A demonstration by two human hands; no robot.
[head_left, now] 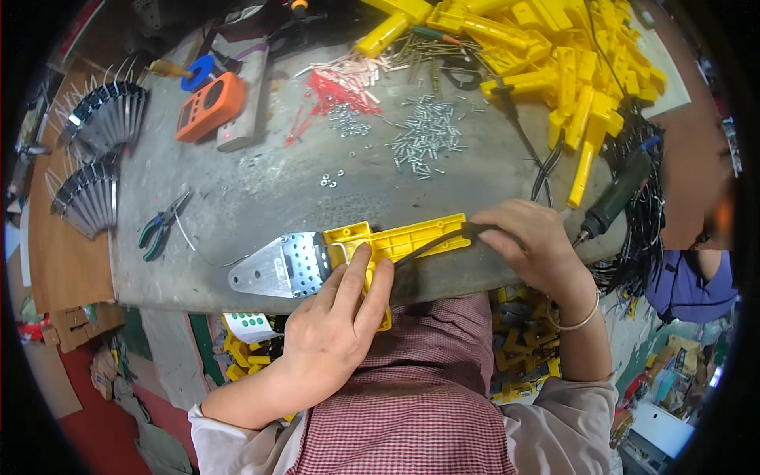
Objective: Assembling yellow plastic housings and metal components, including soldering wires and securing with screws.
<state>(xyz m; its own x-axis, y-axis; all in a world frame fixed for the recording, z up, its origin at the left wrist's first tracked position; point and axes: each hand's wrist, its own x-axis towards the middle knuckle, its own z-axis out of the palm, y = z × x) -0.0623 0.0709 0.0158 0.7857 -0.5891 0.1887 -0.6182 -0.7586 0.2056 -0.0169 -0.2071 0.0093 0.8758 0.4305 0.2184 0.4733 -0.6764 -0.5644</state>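
A yellow plastic handle shell (419, 236) lies hollow side up near the table's front edge. At its left end sits a pointed silver metal plate (265, 267) with a perforated metal cover (303, 263). My left hand (332, 328) holds the shell's wide end, its fingers lying over the cavity; the thumb is hidden. My right hand (534, 241) pinches a black cable (431, 244) at the handle's right end. The cable runs slantwise over the shell toward my left fingers. A thin pale wire (190, 237) loops out left of the metal plate.
Pliers (158, 229) lie left, near stacked metal plates (95, 194). Loose screws (427, 131), small nuts (348, 119) and an orange box-shaped device (210, 107) are farther back. Yellow shells (570, 47) heap at back right. A dark green screwdriver (621, 194) and black cables (645, 206) are right.
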